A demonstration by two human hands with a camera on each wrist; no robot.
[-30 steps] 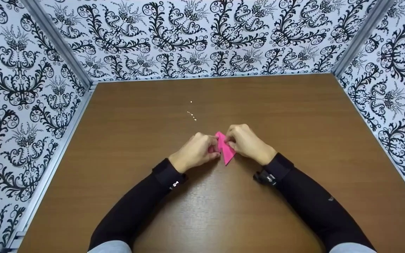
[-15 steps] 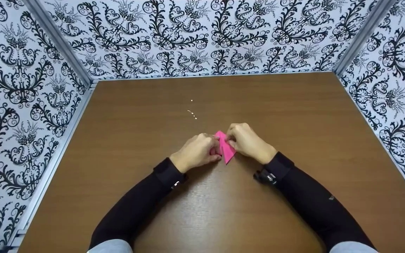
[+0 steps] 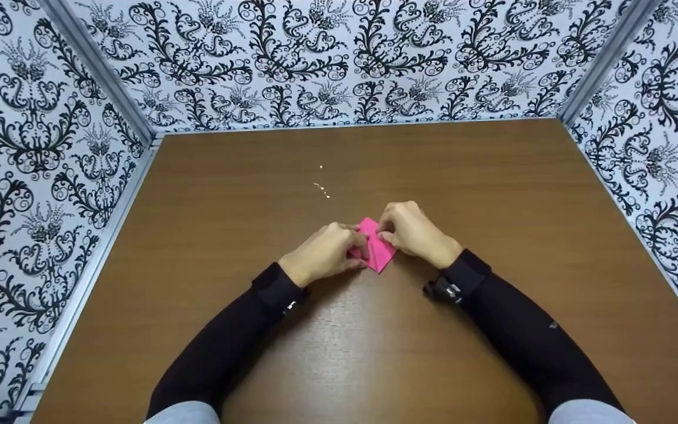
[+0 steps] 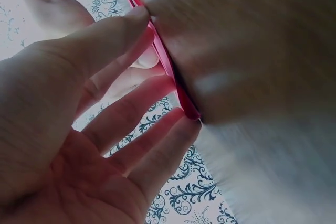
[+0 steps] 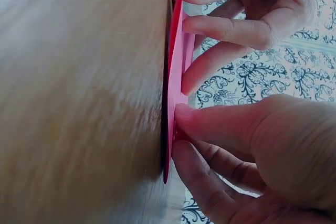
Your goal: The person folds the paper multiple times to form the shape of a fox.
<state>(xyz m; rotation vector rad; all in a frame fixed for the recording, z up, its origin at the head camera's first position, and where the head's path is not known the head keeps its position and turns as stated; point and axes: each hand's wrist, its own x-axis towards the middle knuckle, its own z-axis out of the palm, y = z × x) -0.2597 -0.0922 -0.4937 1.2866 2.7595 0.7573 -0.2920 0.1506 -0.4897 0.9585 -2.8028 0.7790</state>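
A small piece of folded pink paper [image 3: 384,253] lies on the wooden table between my two hands, one point facing me. My left hand [image 3: 328,250] holds its left part, thumb by the near edge and fingertips on the upper face. On the right, my right hand [image 3: 414,232] pinches a fold on top between thumb and forefinger. Seen edge-on in the right wrist view, the paper [image 5: 174,82] lies nearly flat, with thin layers raised under the fingers. The left wrist view also catches the paper [image 4: 166,56] edge-on, touched by my left thumb and several fingertips.
The brown table [image 3: 245,176] runs back to a patterned black-and-white wall [image 3: 339,65]. Similar panels with metal frame edges stand left and right. Small bright spots [image 3: 322,189] show on the tabletop beyond the hands.
The paper's left part, earlier narrow and mostly hidden by the left hand, now spreads wider and flatter. My left fingers have shifted onto its face; the right hand has moved slightly away from me.
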